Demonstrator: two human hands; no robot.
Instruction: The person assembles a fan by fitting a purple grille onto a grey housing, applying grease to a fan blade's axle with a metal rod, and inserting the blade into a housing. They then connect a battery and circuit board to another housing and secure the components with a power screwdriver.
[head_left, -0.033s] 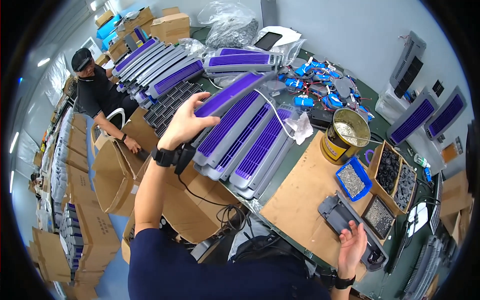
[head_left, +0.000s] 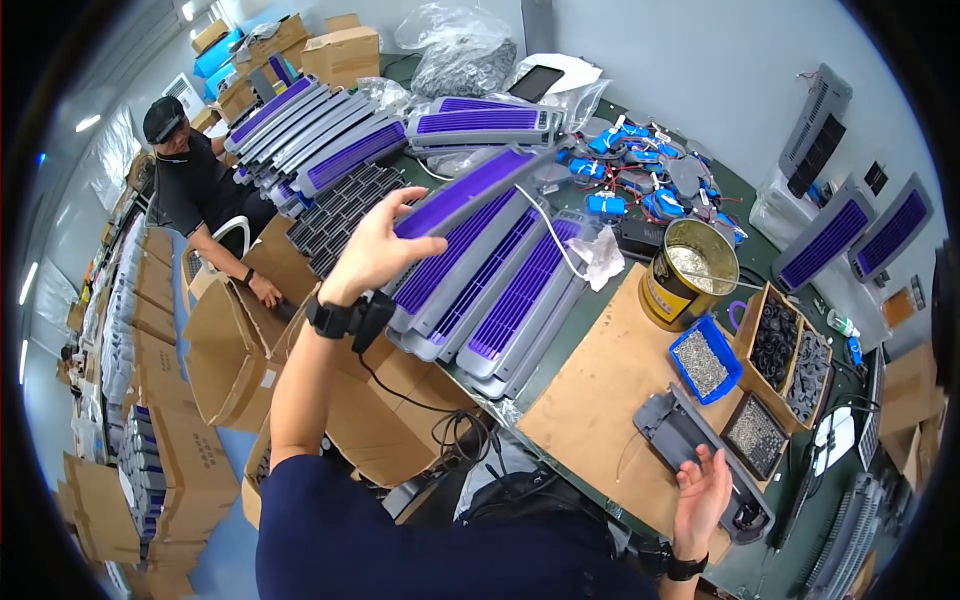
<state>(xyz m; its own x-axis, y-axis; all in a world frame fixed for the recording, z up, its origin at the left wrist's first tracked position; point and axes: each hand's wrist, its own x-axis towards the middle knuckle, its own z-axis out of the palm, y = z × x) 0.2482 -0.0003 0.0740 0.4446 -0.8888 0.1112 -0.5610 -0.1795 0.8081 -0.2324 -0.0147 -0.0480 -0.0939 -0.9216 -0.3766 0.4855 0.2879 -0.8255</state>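
Note:
My left hand [head_left: 378,245] grips the near end of a long grey panel with a purple face [head_left: 468,192]. The panel is tilted over several grey housings with purple slatted grilles [head_left: 512,300] on the table. At the lower right lies an elongated dark grey housing [head_left: 690,430], its hollow side facing up, on a brown cardboard sheet [head_left: 590,410]. My right hand [head_left: 704,490] is beside that housing, palm turned up and fingers loosely apart with nothing in them; whether it touches the housing I cannot tell.
Near the cardboard stand a metal can [head_left: 655,300], a blue tray of small metal parts [head_left: 735,375], a black tray of screws [head_left: 755,432] and a box of black rubber parts [head_left: 775,340]. Blue-wrapped wired parts [head_left: 640,150] lie behind. A person [head_left: 185,180] sits far left beyond open cartons [head_left: 230,350].
The panel in my left hand has turned slightly, so more of its purple face shows. My right hand has hardly moved.

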